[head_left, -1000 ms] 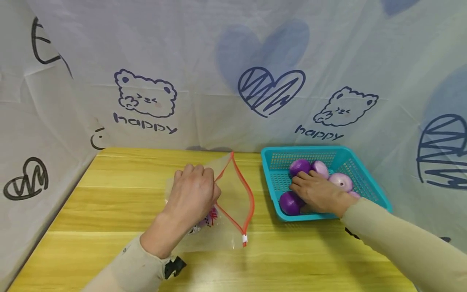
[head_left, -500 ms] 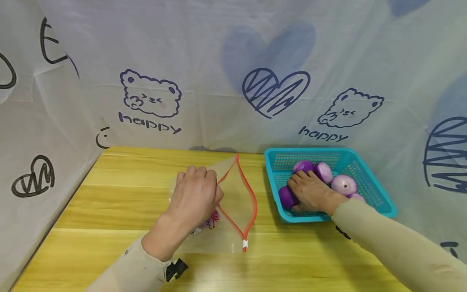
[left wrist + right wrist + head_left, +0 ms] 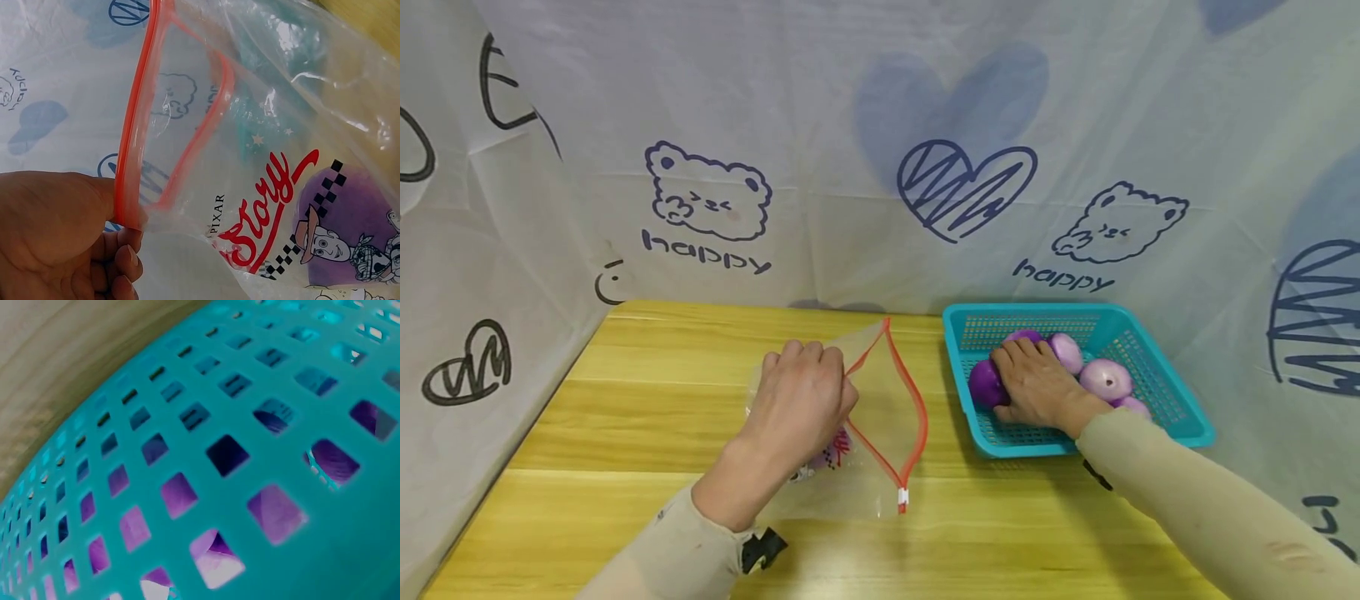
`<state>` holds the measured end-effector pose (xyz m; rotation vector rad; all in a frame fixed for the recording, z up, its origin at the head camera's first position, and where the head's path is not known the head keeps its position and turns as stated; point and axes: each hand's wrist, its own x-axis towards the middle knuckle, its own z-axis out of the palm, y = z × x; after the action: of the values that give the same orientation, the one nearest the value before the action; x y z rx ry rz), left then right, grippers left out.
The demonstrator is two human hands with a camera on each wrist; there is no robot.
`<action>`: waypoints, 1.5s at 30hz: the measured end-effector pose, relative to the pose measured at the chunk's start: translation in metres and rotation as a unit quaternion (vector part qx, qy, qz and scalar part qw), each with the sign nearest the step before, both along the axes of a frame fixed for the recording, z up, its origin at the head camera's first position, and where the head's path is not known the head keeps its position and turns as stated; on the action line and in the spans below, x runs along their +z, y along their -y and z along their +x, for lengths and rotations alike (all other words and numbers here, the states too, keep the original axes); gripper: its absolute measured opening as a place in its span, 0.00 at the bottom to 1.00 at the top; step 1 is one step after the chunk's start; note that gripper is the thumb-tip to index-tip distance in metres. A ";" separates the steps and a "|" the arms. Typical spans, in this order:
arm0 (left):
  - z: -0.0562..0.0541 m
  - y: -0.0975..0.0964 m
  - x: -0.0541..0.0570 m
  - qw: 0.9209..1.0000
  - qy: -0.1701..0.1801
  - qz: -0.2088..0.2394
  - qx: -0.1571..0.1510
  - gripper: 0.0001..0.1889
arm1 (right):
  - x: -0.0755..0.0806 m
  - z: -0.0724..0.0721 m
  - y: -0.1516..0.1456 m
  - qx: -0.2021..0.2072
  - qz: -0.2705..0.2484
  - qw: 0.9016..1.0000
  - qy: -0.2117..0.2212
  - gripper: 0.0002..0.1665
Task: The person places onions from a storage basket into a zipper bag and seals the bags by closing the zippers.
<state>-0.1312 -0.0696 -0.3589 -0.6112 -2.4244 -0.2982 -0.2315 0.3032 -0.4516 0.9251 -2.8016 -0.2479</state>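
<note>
In the head view my left hand [image 3: 801, 408] pinches the rim of a clear zip bag [image 3: 887, 400]. The bag's mouth gapes between its two red edges, and a white slider [image 3: 903, 497] sits at the near end. In the left wrist view, thumb and fingers hold the red zip edge [image 3: 131, 144] near a printed cartoon figure. My right hand [image 3: 1037, 387] reaches into a teal basket [image 3: 1150, 367] and grips a dark purple onion [image 3: 987, 383] between thumb and fingers. The right wrist view is filled by the basket's wall [image 3: 350, 531], so that hand is hidden there.
Several other onions share the basket, among them a paler one [image 3: 1107, 380] right of the hand. The yellow wooden table [image 3: 647, 400] meets a white printed cloth [image 3: 835, 242] at the back and left.
The dark purple onion has shifted away from the basket's near wall together with my right hand, which now has thumb and fingers about it. My left hand keeps its hold on the bag.
</note>
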 end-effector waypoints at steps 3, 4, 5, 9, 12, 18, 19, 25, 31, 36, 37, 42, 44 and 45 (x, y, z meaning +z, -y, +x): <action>0.000 0.001 0.000 1.000 0.006 0.003 0.001 0.18 | 0.003 -0.003 -0.001 -0.010 -0.016 0.999 -0.026 0.49; -0.001 0.001 0.000 1.000 0.006 0.003 0.002 0.18 | 0.004 -0.004 -0.001 -0.014 -0.022 0.999 -0.034 0.49; -0.001 0.001 0.000 1.000 0.007 0.004 0.001 0.18 | 0.005 -0.005 -0.001 -0.018 -0.028 0.999 -0.039 0.49; -0.002 0.001 -0.002 1.000 0.012 0.005 0.001 0.18 | 0.011 -0.009 -0.001 -0.036 -0.046 0.997 -0.057 0.49; -0.003 0.002 -0.002 1.000 0.018 0.004 0.002 0.18 | 0.017 -0.011 -0.001 -0.049 -0.052 0.995 -0.070 0.49; -0.004 0.003 -0.003 1.000 0.016 0.002 0.002 0.18 | 0.032 -0.013 0.000 -0.049 -0.060 0.991 -0.110 0.48; -0.005 0.003 -0.003 1.000 0.015 0.001 0.002 0.18 | 0.035 -0.014 0.001 -0.046 -0.059 0.990 -0.120 0.47; -0.007 0.004 -0.003 1.000 0.018 0.003 0.005 0.18 | 0.050 -0.014 0.005 -0.028 -0.061 0.984 -0.164 0.47; -0.011 0.005 -0.005 1.000 0.025 0.003 0.007 0.17 | 0.064 -0.011 0.012 -0.013 -0.083 0.978 -0.192 0.47; -0.012 0.006 -0.005 1.000 0.025 -0.003 0.009 0.17 | 0.076 -0.005 0.024 0.006 -0.103 0.970 -0.218 0.46; -0.013 0.006 -0.004 1.000 0.022 -0.004 0.009 0.17 | 0.078 -0.003 0.028 0.009 -0.105 0.969 -0.222 0.46; -0.014 0.007 -0.003 1.000 0.007 -0.006 0.012 0.18 | 0.090 0.010 0.050 0.029 -0.107 0.968 -0.225 0.49; -0.014 0.007 -0.003 1.000 0.005 -0.006 0.014 0.17 | 0.094 0.017 0.061 0.039 -0.110 0.967 -0.226 0.50; -0.014 0.007 -0.003 1.000 0.006 -0.005 0.016 0.17 | 0.095 0.020 0.066 0.046 -0.115 0.966 -0.226 0.50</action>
<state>-0.1455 -0.0764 -0.3624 -0.5764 -2.4450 -0.2772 -0.2117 0.2368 -0.3563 0.8184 -2.3048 -0.0997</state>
